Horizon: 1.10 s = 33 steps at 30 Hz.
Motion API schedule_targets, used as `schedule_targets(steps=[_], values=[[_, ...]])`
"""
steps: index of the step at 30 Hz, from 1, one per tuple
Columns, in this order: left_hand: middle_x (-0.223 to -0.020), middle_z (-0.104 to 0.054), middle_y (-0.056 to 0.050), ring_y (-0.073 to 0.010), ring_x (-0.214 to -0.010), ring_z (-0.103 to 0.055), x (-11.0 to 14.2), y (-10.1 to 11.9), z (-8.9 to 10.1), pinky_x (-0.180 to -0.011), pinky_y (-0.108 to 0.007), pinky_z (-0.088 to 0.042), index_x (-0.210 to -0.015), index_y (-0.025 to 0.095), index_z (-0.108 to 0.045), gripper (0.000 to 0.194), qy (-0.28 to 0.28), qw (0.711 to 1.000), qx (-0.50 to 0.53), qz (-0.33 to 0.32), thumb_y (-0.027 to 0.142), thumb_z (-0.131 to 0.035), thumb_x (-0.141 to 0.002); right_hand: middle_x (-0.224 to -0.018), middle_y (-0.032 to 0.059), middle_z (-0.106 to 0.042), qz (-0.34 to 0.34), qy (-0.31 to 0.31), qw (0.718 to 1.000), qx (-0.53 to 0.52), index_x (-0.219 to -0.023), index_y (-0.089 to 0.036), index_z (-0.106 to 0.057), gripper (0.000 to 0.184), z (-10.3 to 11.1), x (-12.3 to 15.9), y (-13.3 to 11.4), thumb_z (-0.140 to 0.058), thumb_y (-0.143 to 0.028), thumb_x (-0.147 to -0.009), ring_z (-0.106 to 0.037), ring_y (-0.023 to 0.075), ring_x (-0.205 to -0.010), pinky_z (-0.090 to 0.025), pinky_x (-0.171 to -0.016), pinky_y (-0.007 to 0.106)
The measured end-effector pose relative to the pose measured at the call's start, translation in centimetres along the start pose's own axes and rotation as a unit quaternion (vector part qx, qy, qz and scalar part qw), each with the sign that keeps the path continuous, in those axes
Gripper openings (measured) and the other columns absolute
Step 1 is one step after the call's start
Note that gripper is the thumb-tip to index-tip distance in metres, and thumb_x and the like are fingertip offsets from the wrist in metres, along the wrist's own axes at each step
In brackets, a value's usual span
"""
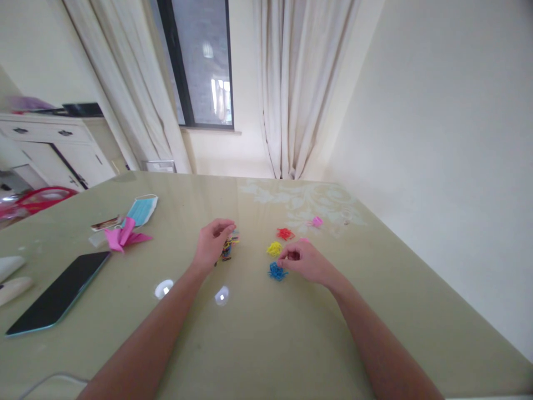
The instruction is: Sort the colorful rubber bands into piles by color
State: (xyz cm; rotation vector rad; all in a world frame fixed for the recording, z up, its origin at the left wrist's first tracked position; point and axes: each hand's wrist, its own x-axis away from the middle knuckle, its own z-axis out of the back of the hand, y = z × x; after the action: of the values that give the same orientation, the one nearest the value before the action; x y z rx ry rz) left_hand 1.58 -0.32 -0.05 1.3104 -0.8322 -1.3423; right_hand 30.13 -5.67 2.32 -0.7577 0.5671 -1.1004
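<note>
Small coloured bits lie sorted in heaps on the glossy table [258, 344]: a red heap [285, 234], a yellow heap [273, 249], a blue heap [276, 271] and a pink heap [317, 221]. My left hand [213, 243] rests curled beside a mixed multicoloured pile [229, 248], fingers touching it. Over the blue heap, my right hand [305, 261] has its fingertips pinched together; what they hold is too small to name.
At the left lie a dark tablet [58, 294], a pink paper scrap [122, 235], a blue face mask [141, 210] and a small card [106, 223]. A white cabinet [54, 150] and curtains [291, 89] stand beyond the table. The wall runs along the table's right edge.
</note>
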Motion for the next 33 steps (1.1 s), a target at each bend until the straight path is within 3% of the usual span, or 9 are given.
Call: schedule_targets(steps=[6,12,15,23,25,27,30,33], values=[[-0.095,-0.081,-0.009,-0.0217,-0.089,-0.075,0.4,0.7,-0.1,-0.082,-0.035,-0.059,-0.099,0.018,-0.076,0.058,-0.015,0.997,0.064,0.032,0.068,-0.083,-0.068,-0.058,-0.0030,-0.055,0.004,0.044,0.998,0.049,-0.067,-0.018,-0.074,0.022,0.0,-0.3,0.6,-0.081,-0.034,-0.080,-0.046,0.0124,-0.056,-0.031,-0.054,0.026],[-0.097,-0.083,-0.010,-0.0229,-0.089,-0.077,2.6,2.9,-1.5,-0.080,-0.035,-0.059,-0.097,0.019,-0.074,0.052,-0.133,0.984,0.105,0.054,0.063,-0.084,-0.072,-0.063,-0.0022,-0.056,0.065,0.152,0.986,-0.003,-0.091,-0.019,-0.080,0.026,-1.4,-0.3,-1.4,-0.075,-0.044,-0.089,-0.045,0.0133,-0.057,-0.034,-0.056,0.027],[-0.089,-0.082,-0.008,-0.0229,-0.086,-0.077,3.9,3.5,-2.6,-0.077,-0.034,-0.058,-0.095,0.019,-0.074,0.043,-0.187,0.975,0.107,0.046,0.057,-0.082,-0.076,-0.070,0.0006,-0.061,0.100,0.160,0.982,-0.004,-0.100,-0.019,-0.081,0.031,-2.3,-0.1,-2.1,-0.074,-0.048,-0.091,-0.048,0.0141,-0.060,-0.036,-0.058,0.028],[-0.088,-0.082,-0.007,-0.0231,-0.086,-0.077,4.5,3.4,-3.5,-0.078,-0.035,-0.058,-0.097,0.020,-0.075,0.036,-0.230,0.970,0.080,0.027,0.054,-0.076,-0.084,-0.067,0.0035,-0.067,0.113,0.184,0.976,-0.019,-0.086,-0.021,-0.082,0.031,-2.2,0.2,-2.4,-0.070,-0.049,-0.094,-0.050,0.0155,-0.059,-0.039,-0.059,0.030],[-0.095,-0.083,-0.008,-0.0247,-0.089,-0.076,4.0,2.9,-3.0,-0.082,-0.037,-0.058,-0.103,0.021,-0.076,0.036,-0.218,0.976,0.017,-0.007,0.054,-0.071,-0.089,-0.067,0.0029,-0.067,0.097,0.190,0.974,-0.077,-0.084,-0.021,-0.081,0.030,-1.3,0.4,-2.8,-0.074,-0.050,-0.091,-0.051,0.0155,-0.059,-0.039,-0.057,0.030],[-0.103,-0.082,-0.009,-0.0279,-0.097,-0.075,3.4,2.0,-2.2,-0.091,-0.042,-0.056,-0.104,0.023,-0.077,0.030,-0.176,0.975,-0.122,-0.066,0.049,-0.066,-0.093,-0.069,0.0021,-0.068,0.085,0.197,0.965,-0.150,-0.083,-0.022,-0.081,0.029,-0.2,0.9,-3.2,-0.078,-0.050,-0.088,-0.052,0.0155,-0.061,-0.040,-0.057,0.029],[-0.123,-0.077,-0.014,-0.0368,-0.122,-0.065,2.7,0.1,-0.9,-0.108,-0.054,-0.043,-0.111,0.024,-0.078,0.024,-0.105,0.913,-0.365,-0.148,0.033,-0.063,-0.095,-0.067,0.0005,-0.065,0.095,0.204,0.948,-0.225,-0.076,-0.022,-0.079,0.027,1.2,1.5,-3.7,-0.081,-0.048,-0.085,-0.053,0.0150,-0.062,-0.042,-0.059,0.029],[-0.135,-0.072,-0.015,-0.0390,-0.128,-0.060,2.3,-1.4,-0.2,-0.109,-0.056,-0.039,-0.121,0.025,-0.076,0.030,-0.097,0.866,-0.463,-0.161,0.032,-0.057,-0.099,-0.063,-0.0005,-0.061,0.111,0.203,0.938,-0.260,-0.071,-0.022,-0.078,0.029,1.8,1.9,-3.9,-0.084,-0.049,-0.081,-0.051,0.0147,-0.062,-0.042,-0.059,0.029]])
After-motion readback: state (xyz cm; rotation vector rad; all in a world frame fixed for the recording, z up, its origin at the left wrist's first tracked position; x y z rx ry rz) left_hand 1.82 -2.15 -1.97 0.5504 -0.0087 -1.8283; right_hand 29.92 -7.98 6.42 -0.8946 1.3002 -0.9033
